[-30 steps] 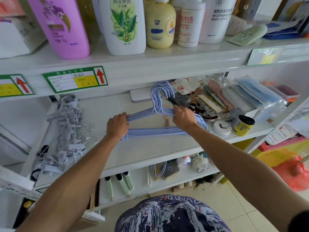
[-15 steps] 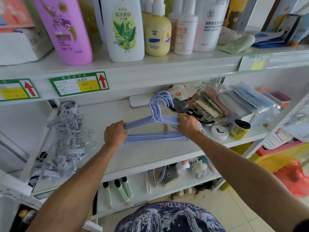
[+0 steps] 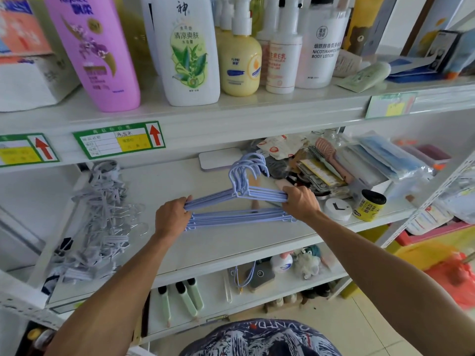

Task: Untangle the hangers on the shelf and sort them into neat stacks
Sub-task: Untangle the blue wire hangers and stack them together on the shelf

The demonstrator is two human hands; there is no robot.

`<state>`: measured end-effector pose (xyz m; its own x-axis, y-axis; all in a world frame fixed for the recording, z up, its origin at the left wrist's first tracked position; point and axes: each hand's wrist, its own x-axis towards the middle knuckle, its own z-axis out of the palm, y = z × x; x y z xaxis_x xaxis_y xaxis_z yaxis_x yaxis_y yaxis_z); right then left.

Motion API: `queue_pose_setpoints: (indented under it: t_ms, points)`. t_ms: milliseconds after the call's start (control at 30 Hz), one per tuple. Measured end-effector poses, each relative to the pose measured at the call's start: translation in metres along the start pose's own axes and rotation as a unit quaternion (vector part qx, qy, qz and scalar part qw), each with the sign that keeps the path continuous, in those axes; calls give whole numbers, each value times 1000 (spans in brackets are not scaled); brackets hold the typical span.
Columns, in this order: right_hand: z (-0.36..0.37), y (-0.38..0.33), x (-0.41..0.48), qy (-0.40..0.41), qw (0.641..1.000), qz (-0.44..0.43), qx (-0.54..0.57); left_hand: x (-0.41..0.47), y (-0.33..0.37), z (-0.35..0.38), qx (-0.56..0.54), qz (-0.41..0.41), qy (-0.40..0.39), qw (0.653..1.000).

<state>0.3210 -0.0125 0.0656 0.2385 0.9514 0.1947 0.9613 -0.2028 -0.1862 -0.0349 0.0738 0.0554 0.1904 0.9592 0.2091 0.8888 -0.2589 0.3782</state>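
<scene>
A bundle of pale blue hangers sits at the centre of the frame on the middle shelf, hooks bunched together and pointing toward the back of the shelf. The bars are aligned in a flat stack, slightly fanned.

The left hand is closed around the left ends of the bundle. The right hand is closed around the right ends, fingers wrapped over the upper bars. Both forearms extend from the lower corners of the frame.

At the left of the frame, on the same shelf, lies a tangled heap of grey-white clip hangers with wire hooks, well apart from the blue bundle. At the right of the bundle, near the right hand, stand a round white container and a yellow can with a black lid, with mixed packaged goods behind them.

The upper shelf carries a pink bottle, a white bottle with a green leaf label and a yellow pump bottle.
</scene>
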Motion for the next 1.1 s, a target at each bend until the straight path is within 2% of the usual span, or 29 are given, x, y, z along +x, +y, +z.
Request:
queue_pose_setpoints:
  t_ms: [200, 400, 533, 633, 733, 800, 900, 933, 967, 1000, 1033, 1100]
  points:
    - [6, 18, 3, 21, 997, 50, 61, 8, 0, 0, -33, -45, 13, 998]
    - [-10, -14, 9, 55, 995, 78, 19, 20, 14, -12, -2, -121, -3, 993]
    - [-45, -20, 34, -8, 997, 70, -18, 47, 12, -30, 21, -131, -67, 989]
    - [-55, -19, 43, -69, 993, 90, 21, 71, 16, -48, 60, -104, -110, 987]
    - [-63, -25, 28, -153, 977, 132, 67, 83, 16, -61, 82, -77, -120, 986]
    - [-60, -30, 17, -177, 968, 154, 92, 85, 14, -65, 78, -59, -95, 991]
    - [-40, -43, -3, -170, 950, 211, 157, 64, 20, -58, -5, -42, 54, 998]
    - [-32, -50, -10, -179, 941, 224, 179, 49, 25, -51, -59, -73, 100, 991]
    - [-23, -59, -17, -191, 928, 241, 210, 33, 31, -38, -117, -125, 107, 979]
    - [-11, -67, -22, -205, 912, 260, 242, 15, 41, -27, -167, -192, 60, 965]
    - [-1, -76, -27, -211, 889, 288, 286, 1, 52, -11, -216, -259, -20, 941]
    - [25, -91, -33, -203, 837, 350, 369, -24, 72, 9, -347, -348, -162, 855]
